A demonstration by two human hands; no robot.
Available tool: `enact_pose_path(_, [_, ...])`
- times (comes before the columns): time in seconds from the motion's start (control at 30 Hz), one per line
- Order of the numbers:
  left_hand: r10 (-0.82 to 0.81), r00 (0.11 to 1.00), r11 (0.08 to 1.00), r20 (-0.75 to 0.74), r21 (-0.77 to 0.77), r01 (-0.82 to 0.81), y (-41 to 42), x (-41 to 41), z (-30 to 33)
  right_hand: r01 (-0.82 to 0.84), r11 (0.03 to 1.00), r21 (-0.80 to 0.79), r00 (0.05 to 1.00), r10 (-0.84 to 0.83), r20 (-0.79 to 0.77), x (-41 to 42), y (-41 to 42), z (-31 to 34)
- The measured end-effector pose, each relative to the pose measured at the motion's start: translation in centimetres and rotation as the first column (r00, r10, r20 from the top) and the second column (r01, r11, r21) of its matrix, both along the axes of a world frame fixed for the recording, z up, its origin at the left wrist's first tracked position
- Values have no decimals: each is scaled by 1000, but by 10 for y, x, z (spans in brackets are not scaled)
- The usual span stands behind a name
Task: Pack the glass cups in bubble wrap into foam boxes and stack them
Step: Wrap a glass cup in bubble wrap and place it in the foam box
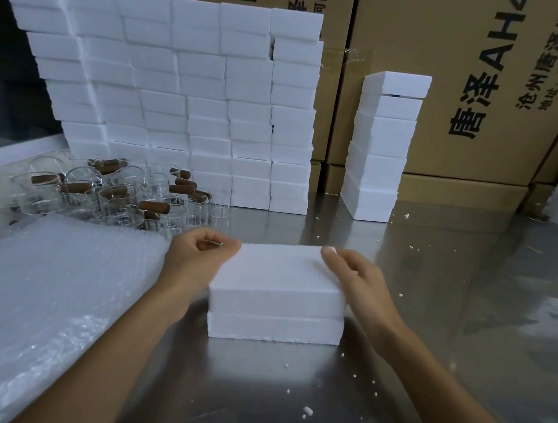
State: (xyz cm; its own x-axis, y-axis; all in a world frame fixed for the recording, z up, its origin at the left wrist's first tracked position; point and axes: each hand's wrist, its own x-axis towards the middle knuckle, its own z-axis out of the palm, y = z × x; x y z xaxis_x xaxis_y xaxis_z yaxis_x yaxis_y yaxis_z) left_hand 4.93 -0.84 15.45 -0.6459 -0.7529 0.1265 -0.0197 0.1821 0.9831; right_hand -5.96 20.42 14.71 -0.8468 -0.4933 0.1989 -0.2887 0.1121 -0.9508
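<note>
Foam box (277, 292) at frame centre, resting on steel counter (430, 330); lid seated on base, seam visible along near face. Left hand (197, 254) at 9 o'clock of box, fingers curled, gripping far left corner of lid. Right hand (356, 281) at 3 o'clock, fingers curled over far right corner, fingertips pinching lid edge. Bubble wrap (37, 306) heaped at 8 o'clock, touching left forearm. Glass cups (111, 190) with brown handles clustered at 10 o'clock, unwrapped, just behind bubble wrap. Wall of stacked foam boxes (179, 97) at 11 o'clock, behind cups. Single column of foam boxes (381, 146) at 1 o'clock, well apart from held box; dark gap under topmost piece. Cardboard cartons (472, 94) with printed characters behind both stacks. White foam crumbs (307, 410) scattered on counter at 5 to 6 o'clock. Further white stack at 3 o'clock edge, blurred.
</note>
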Motion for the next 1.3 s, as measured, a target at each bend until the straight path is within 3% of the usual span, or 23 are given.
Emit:
enact_pose_path(0.13, [25, 1000, 1000, -12, -8, -25, 0, 1, 2, -267, 945, 188, 950, 291, -112, -4, 6, -1])
enact_pose_path(0.23, [31, 998, 993, 60, -117, -24, 1, 3, 4, -251, 938, 240, 951, 285, -118, -10, 8, -5])
enact_pose_path(0.3, [-58, 982, 983, 177, -162, 88, 0, 6, 11, -233, 925, 301, 947, 286, -147, -12, 10, -7])
enact_pose_path(0.4, [-331, 839, 898, 432, -128, 420, -4, 16, 22, -240, 903, 357, 940, 308, -147, -13, 12, -7])
enact_pose_path(0.5, [-398, 629, 736, 668, -176, 654, -5, 23, 28, -255, 876, 410, 922, 348, -169, -14, 14, -8])
enact_pose_path(0.8, [-506, 704, 782, 499, -80, 619, -5, 25, 21, -376, 856, 354, 903, 425, -67, -20, 17, -5])
enact_pose_path(1.03, [-469, 693, 760, 547, -150, 633, -8, 25, 20, -404, 866, 293, 901, 432, -34, -21, 22, -10])
enact_pose_path(1.3, [-467, 701, 786, 539, -110, 608, -10, 22, 19, -378, 883, 278, 912, 407, -53, -22, 21, -9])
